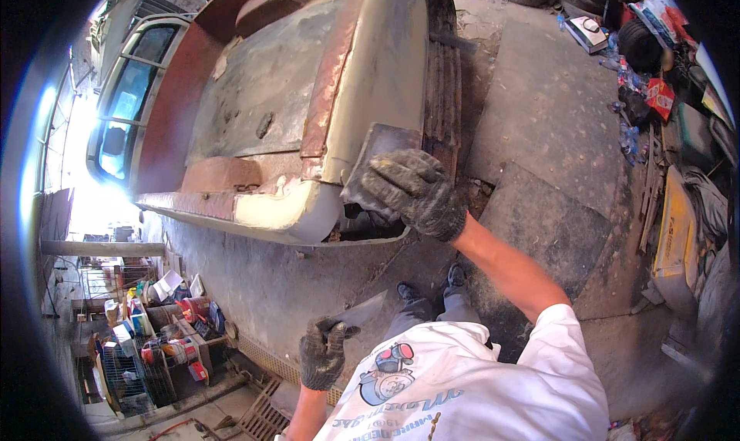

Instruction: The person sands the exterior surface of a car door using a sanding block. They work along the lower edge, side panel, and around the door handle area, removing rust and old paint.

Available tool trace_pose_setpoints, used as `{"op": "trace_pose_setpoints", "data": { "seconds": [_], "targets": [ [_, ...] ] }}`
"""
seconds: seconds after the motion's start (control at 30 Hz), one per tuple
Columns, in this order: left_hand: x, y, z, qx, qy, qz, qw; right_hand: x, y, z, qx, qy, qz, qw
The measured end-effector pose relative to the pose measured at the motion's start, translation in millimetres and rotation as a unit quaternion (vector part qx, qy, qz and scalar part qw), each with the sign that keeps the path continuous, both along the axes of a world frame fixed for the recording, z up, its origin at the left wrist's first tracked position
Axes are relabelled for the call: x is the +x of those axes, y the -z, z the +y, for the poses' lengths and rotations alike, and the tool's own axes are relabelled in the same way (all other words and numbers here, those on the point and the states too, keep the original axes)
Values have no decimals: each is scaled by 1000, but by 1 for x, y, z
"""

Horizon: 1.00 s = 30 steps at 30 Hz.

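My right hand [412, 190], in a dark, dirty work glove, presses a thin flat grey sheet [385, 142] against the rear corner of a pickup truck bed [378, 63]. The sheet's material cannot be made out. Just below it is a dark opening [366, 223] in the corner, partly hidden by my hand. Lower left, my left hand [322, 356], gloved too, is closed around the near end of a flat, thin grey plate [366, 311]. That plate points toward my feet, away from the truck. Cream paint and reddish-brown patches cover the bed's edges.
A dark mat [539, 233] lies on the floor to the right. Beyond it are bottles, a red box [660, 96], tyres and a yellow panel [673, 233]. At lower left stands a rack with cluttered containers [177, 352], near a floor grate [264, 414].
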State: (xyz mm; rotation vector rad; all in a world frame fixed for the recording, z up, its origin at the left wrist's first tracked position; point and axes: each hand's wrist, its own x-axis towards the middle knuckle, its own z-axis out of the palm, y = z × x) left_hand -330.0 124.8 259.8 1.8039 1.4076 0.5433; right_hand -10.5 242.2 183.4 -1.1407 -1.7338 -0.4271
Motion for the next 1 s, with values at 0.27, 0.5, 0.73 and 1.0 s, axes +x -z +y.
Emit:
{"op": "trace_pose_setpoints", "data": {
  "seconds": [0.27, 0.5, 0.73, 1.0],
  "targets": [
    [0, 1, 4, 14, 22, -19, 999, 5, -6, 21, 8, -49, -10, 999],
    [-1, 0, 0, -24, -10, -23, 999, 3, -13, 16, 25, -33, -12, 999],
    [-5, 1, 2, -24, -18, -23, 999, -2, -1, 30, 21, -67, 2, 998],
    [0, -1, 4, -59, -25, -52, 997, -6, 32, 35, 1, -63, 24, 998]
  ]
}}
